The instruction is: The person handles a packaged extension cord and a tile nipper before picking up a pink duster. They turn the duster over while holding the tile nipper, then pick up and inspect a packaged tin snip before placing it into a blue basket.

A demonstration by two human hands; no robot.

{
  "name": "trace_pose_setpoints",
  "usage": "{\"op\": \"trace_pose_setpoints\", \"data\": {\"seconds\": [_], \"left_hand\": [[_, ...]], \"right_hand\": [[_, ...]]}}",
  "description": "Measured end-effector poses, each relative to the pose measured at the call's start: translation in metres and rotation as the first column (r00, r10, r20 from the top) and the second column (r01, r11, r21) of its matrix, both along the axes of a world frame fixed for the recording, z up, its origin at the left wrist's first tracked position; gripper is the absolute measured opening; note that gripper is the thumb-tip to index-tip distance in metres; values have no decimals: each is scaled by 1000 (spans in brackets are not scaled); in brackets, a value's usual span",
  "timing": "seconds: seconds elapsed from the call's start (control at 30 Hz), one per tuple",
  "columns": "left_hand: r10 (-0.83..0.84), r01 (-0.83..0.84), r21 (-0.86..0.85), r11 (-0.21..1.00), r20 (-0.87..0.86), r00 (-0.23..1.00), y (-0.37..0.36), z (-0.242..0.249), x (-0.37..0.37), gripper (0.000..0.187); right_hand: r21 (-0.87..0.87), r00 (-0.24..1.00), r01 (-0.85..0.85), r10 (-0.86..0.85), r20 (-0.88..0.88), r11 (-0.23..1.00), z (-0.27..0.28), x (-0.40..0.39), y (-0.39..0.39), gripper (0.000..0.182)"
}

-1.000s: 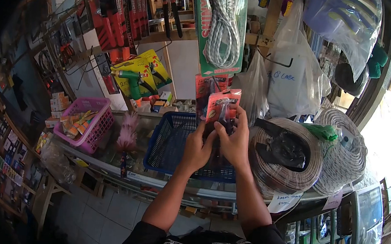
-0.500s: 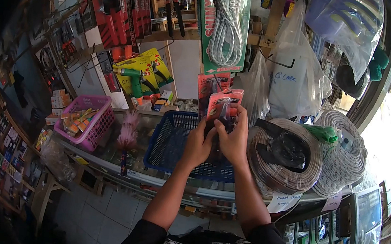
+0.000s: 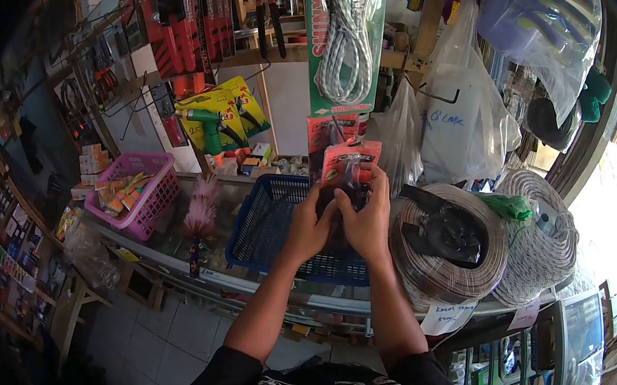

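Note:
Over a blue basket (image 3: 246, 220), both my hands hold a red-topped carded packet (image 3: 343, 159) with a clear front and dark contents that are mostly covered. My left hand (image 3: 308, 228) grips its lower left side, fingers curled. On the lower right, my right hand (image 3: 366, 224) wraps round it with the thumb across the front. The thumbs are close together near the packet's bottom. Just behind hangs a similar red packet (image 3: 320, 130), partly hidden by the one in my hands. Above them is a green card with a coiled grey-and-white cord (image 3: 348, 48).
A pink basket of small packets (image 3: 145, 210) and a feathery pink duster (image 3: 200, 215) stand left on the glass counter. Coiled cable (image 3: 489, 280) and a roll of patterned rope (image 3: 551, 260) sit right. Plastic bags (image 3: 467, 126) and a bare metal hook (image 3: 448, 97) hang beyond.
The held packet sits slightly lower and further left in view, its top tilted a little differently. The hanging goods have shifted slightly left with the camera. Both hands keep their grip.

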State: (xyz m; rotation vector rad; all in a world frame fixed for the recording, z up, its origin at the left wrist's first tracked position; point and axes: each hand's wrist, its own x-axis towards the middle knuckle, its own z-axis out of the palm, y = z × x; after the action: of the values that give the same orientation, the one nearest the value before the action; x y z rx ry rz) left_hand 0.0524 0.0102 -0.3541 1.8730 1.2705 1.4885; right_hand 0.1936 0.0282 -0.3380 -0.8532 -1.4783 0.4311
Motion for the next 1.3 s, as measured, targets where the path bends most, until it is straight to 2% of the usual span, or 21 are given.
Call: {"op": "trace_pose_setpoints", "data": {"seconds": [0.2,0.4,0.6,0.7,0.83,0.93,1.1,1.2,1.3], "left_hand": [[29,-31,38,999,53,998,0,-3,2,42],[-5,7,-13,1000,120,993,-4,-1,0,48],[10,-8,-16,1000,131,991,-5,0,-3,51],[29,-33,79,996,55,998,-1,-6,-9,55],[64,-66,45,997,46,997,-3,-9,-14,54],[72,-79,60,995,97,993,-9,-9,-13,55],[96,-106,75,992,127,987,-5,-18,-14,59],[80,-95,133,987,119,990,-1,-23,-15,60],[90,-107,122,987,137,986,-7,-18,-15,59]], "right_hand": [[15,999,40,-41,24,999,4,3,-7,67],[0,1000,6,-6,1,1000,6,7,-14,69],[4,998,45,-45,48,999,-2,14,-14,69],[12,998,51,-52,41,999,0,15,-21,69],[-23,995,83,-81,50,996,0,17,-32,69],[-5,988,102,-100,114,995,-3,17,-44,69],[-92,983,107,-92,161,990,-5,18,-55,70],[-74,981,130,-118,156,989,-2,18,-64,71],[-72,983,118,-106,147,990,0,13,-69,71]]}}
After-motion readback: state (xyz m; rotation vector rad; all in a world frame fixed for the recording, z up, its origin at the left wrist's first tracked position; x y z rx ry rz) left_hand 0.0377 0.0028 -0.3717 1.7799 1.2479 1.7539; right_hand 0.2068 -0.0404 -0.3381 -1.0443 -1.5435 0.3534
